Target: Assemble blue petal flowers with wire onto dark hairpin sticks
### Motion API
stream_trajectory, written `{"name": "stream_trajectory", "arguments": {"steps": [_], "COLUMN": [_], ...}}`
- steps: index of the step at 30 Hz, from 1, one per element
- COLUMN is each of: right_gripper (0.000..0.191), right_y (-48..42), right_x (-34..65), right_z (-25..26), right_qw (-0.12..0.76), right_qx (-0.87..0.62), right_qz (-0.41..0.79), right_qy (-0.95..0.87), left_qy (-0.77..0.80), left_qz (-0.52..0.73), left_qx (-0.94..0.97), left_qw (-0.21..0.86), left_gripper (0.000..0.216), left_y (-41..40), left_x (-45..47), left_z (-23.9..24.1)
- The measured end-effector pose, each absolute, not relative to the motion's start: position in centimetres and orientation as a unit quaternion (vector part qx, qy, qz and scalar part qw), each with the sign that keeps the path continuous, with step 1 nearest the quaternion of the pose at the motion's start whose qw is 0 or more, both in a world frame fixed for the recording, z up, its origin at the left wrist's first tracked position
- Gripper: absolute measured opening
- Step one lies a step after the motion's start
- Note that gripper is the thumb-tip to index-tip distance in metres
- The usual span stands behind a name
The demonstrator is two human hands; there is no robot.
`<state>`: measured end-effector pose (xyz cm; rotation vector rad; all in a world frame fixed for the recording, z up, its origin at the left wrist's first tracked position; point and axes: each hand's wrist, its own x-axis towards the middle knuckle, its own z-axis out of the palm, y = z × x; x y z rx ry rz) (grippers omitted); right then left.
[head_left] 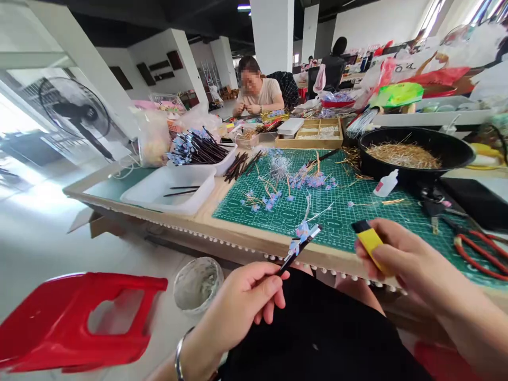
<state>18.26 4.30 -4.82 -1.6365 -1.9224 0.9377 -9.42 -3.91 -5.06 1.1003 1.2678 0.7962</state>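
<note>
My left hand is closed in a pinch on a thin dark stick tipped with small blue flowers, held tilted up over the table's near edge. My right hand is wrapped round a yellow lighter with a black top, just right of the stick's tip and apart from it. Both hands hover above my lap, in front of the green cutting mat. Loose blue flowers and wire stems lie scattered on the mat.
A white tray and a bin of finished flower sticks stand left. A black bowl of straw-like strands, a glue bottle, red-handled pliers lie right. A red stool and bucket sit on the floor. A person works across the table.
</note>
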Motion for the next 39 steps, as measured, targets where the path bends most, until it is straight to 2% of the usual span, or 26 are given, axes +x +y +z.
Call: {"name": "stream_trajectory", "arguments": {"steps": [2,4,8,10,16,20,27,33,36,39], "right_gripper": [0.011,0.02,0.055,0.055,0.035,0.031,0.034,0.053,0.058,0.054], "right_y": [1.8,0.1,-0.8,-0.6,0.1,0.2,0.0,-0.5,-0.8,-0.8], "right_x": [16.0,13.8,11.0,10.2,8.7,8.4,8.4,8.5,8.3,8.2], "right_z": [-4.3,-3.7,-2.8,-2.4,-2.2,-2.6,-2.5,-2.5,-2.4,-2.4], "right_qw": [0.308,0.373,0.343,0.325,0.292,0.268,0.245,0.271,0.263,0.279], "right_qx": [-0.496,-0.396,-0.334,-0.341,-0.346,-0.337,-0.333,-0.306,-0.3,-0.303], "right_qz": [0.55,0.722,0.839,0.852,0.875,0.889,0.892,0.888,0.894,0.894], "right_qy": [-0.597,-0.428,-0.258,-0.226,-0.17,-0.156,-0.182,-0.208,-0.204,-0.177], "left_qy": [0.557,0.565,0.569,0.568,0.556,0.55,0.555,0.552,0.563,0.582], "left_qz": [0.341,0.339,0.338,0.341,0.355,0.356,0.344,0.342,0.344,0.348], "left_qx": [0.477,0.477,0.471,0.463,0.421,0.412,0.412,0.421,0.443,0.478], "left_qw": [0.588,0.582,0.583,0.59,0.622,0.633,0.635,0.634,0.607,0.559], "left_gripper": [0.029,0.03,0.034,0.037,0.044,0.046,0.045,0.043,0.046,0.045], "left_y": [-4.3,-4.6,-5.1,-5.3,-5.5,-5.6,-5.7,-5.9,-5.9,-5.9], "left_x": [-9.3,-9.3,-9.5,-9.8,-10.5,-10.8,-11.3,-11.5,-11.4,-11.2], "left_z": [-4.8,-4.7,-4.8,-5.0,-5.5,-5.6,-5.5,-5.6,-5.5,-5.3]}}
